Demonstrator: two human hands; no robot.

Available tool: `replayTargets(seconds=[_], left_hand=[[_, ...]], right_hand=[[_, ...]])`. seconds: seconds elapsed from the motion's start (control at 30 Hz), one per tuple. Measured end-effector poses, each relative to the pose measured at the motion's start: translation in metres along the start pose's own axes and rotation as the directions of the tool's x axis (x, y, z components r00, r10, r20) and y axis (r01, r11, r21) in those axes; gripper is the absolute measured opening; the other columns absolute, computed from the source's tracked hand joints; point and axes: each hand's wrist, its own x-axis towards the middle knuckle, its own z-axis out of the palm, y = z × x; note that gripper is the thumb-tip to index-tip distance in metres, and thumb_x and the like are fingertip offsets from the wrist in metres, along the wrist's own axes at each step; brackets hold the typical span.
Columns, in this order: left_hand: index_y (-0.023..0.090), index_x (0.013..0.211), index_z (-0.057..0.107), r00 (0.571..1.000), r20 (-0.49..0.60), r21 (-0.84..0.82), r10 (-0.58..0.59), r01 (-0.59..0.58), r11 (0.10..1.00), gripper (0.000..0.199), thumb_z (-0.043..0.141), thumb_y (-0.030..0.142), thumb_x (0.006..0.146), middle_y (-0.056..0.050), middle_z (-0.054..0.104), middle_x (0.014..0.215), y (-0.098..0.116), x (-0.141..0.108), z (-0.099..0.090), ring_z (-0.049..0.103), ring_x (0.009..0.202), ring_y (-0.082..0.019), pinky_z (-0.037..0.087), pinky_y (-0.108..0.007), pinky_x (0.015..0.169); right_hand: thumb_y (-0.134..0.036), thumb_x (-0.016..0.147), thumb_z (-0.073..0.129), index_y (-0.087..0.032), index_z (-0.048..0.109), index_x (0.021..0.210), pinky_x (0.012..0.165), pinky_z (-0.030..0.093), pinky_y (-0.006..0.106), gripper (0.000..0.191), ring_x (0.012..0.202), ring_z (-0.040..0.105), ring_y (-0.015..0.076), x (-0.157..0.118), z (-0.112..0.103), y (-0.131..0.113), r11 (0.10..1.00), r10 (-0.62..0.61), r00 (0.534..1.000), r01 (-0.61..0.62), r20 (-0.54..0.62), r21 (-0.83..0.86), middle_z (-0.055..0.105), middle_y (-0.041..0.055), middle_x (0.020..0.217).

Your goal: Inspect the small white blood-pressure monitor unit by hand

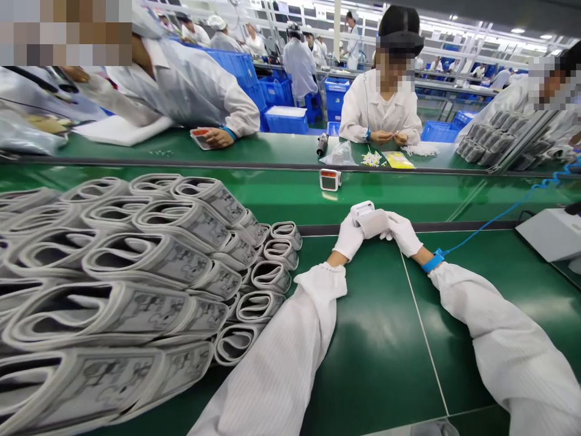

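Note:
Both my hands wear white gloves and meet over the far edge of the green bench. My left hand is closed around a wrist blood pressure monitor, a small white case with a light grey cuff. On the cuff's right end my right hand is closed, its fingertips pinching the edge. A blue wrist strap with a coiled cord circles my right wrist. Beyond my hands, a similar white unit with an orange band and dark screen stands on the green conveyor belt.
Rolled grey cuffs are stacked high left of my left arm. A grey-white box-shaped device stands at the right. Across the belt, co-workers handle parts; one hand rests by another unit. More rolled cuffs lie at the far right.

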Motion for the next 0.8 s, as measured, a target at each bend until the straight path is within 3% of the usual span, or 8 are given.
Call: replayTargets(seconds=[0.2, 0.37, 0.47, 0.63, 0.8], left_hand=[[0.015, 0.114, 0.073, 0.992, -0.020, -0.166, -0.125, 0.120, 0.979, 0.050, 0.078, 0.044, 0.073, -0.011, 0.077, 0.113, -0.005, -0.002, -0.015, 0.069, 0.113, -0.030, 0.052, -0.041, 0.100], [0.012, 0.103, 0.075, 0.976, 0.000, -0.226, -0.218, 0.213, 0.951, 0.034, 0.073, 0.036, 0.078, -0.010, 0.079, 0.104, -0.012, 0.006, -0.018, 0.071, 0.106, -0.028, 0.053, -0.040, 0.098], [0.013, 0.093, 0.075, 0.955, 0.050, -0.236, -0.293, 0.297, 0.925, 0.024, 0.066, 0.034, 0.083, -0.010, 0.080, 0.096, -0.017, 0.014, -0.017, 0.072, 0.105, -0.027, 0.053, -0.041, 0.098], [0.015, 0.087, 0.075, 0.907, 0.152, -0.215, -0.393, 0.419, 0.882, 0.025, 0.066, 0.038, 0.085, -0.012, 0.079, 0.091, -0.019, 0.018, -0.017, 0.073, 0.099, -0.029, 0.055, -0.046, 0.096], [0.013, 0.093, 0.077, 0.922, 0.158, -0.207, -0.352, 0.380, 0.901, 0.022, 0.071, 0.030, 0.080, -0.011, 0.079, 0.094, -0.016, 0.008, -0.022, 0.073, 0.099, -0.027, 0.054, -0.042, 0.098]], right_hand=[[-0.054, 0.077, 0.076, -0.020, 0.073, 0.114, 0.053, 0.049, 0.025, 0.050, 0.067, 0.062, 0.0134, -0.009, 0.007, -0.006, 0.994, -0.093, 0.996, 0.093, 0.010, -0.063, 0.076, 0.0044, 0.098], [-0.044, 0.077, 0.079, -0.020, 0.072, 0.117, 0.085, 0.057, 0.032, 0.047, 0.099, 0.068, 0.0210, -0.011, 0.006, -0.002, 0.979, -0.179, 0.984, 0.180, 0.028, -0.096, 0.072, 0.0076, 0.121], [-0.041, 0.076, 0.078, -0.020, 0.073, 0.116, 0.093, 0.056, 0.037, 0.046, 0.106, 0.069, 0.0243, -0.012, 0.008, 0.001, 0.974, -0.194, 0.980, 0.198, 0.044, -0.110, 0.074, 0.0088, 0.120], [-0.036, 0.077, 0.075, -0.020, 0.071, 0.123, 0.098, 0.056, 0.040, 0.049, 0.107, 0.072, 0.0271, -0.023, 0.019, -0.003, 0.963, -0.219, 0.973, 0.227, 0.072, -0.148, 0.076, 0.0085, 0.118], [-0.038, 0.081, 0.069, -0.017, 0.074, 0.124, 0.097, 0.057, 0.041, 0.048, 0.107, 0.073, 0.0317, -0.037, 0.028, -0.016, 0.911, -0.282, 0.960, 0.268, 0.002, -0.312, 0.078, 0.0071, 0.114]])
